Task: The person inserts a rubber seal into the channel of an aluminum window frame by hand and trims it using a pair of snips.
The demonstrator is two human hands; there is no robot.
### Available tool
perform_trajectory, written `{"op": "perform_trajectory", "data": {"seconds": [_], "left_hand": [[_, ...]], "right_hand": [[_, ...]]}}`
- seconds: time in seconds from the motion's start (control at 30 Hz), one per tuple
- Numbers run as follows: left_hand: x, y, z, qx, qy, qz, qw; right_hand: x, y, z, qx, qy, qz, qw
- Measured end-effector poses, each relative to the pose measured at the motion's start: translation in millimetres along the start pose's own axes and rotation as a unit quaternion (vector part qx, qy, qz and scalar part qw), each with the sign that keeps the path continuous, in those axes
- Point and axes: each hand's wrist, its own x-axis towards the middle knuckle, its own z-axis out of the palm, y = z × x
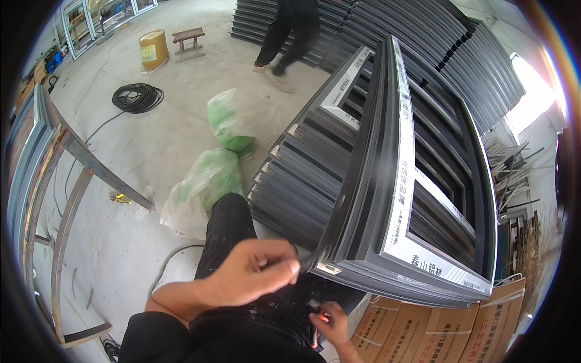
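My left hand [251,273] is raised over my lap, its fingers curled and thumb pressed to the forefinger, just left of the near corner of a stack of dark grey window frames [357,242]. A thin dark strip seems to run from near the fingertips toward that corner, but whether it is in the pinch is hard to see. Lower down, my right hand [334,325] is closed around a red-handled tool [315,334] with a dark metal head; its exact kind is unclear. White printed film covers the top frame's face.
Brown cartons [417,330] lie below the frames at right. Green-and-clear plastic bags [209,178] sit on the floor by my knee. A rusty metal rack [72,206] stands left, with a coiled black cable [138,98] beyond. Another person's legs [287,36] show at the back.
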Motion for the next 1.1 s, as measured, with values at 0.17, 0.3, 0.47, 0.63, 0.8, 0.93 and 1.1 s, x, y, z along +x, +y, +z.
{"op": "perform_trajectory", "data": {"seconds": [0.17, 0.3, 0.47, 0.63, 0.8, 0.93, 1.1], "left_hand": [[14.4, 8.0, -29.1, 0.140, -0.005, 0.056, 0.988], [21.5, -4.5, -34.9, 0.270, -0.006, 0.183, 0.945], [17.6, -6.3, -28.1, 0.315, 0.019, 0.233, 0.920], [17.2, -0.9, -29.3, 0.395, 0.037, 0.308, 0.864], [17.9, 8.4, -31.6, 0.482, 0.044, 0.346, 0.804], [16.8, 9.9, -31.3, 0.537, 0.060, 0.364, 0.758], [12.7, 7.7, -29.0, 0.571, 0.069, 0.364, 0.732]], "right_hand": [[16.0, -25.6, 1.8, 0.580, -0.071, 0.186, 0.790], [2.2, -67.6, 32.5, 0.563, -0.175, 0.193, 0.784], [22.7, -103.9, 24.0, 0.277, -0.130, -0.016, 0.952], [63.5, -163.3, 20.6, 0.083, -0.014, -0.145, 0.986], [73.0, -193.2, 19.8, 0.019, 0.005, -0.207, 0.978], [78.9, -195.5, 21.4, -0.002, 0.015, -0.234, 0.972], [78.2, -197.9, 21.9, -0.039, 0.041, -0.254, 0.966]]}}
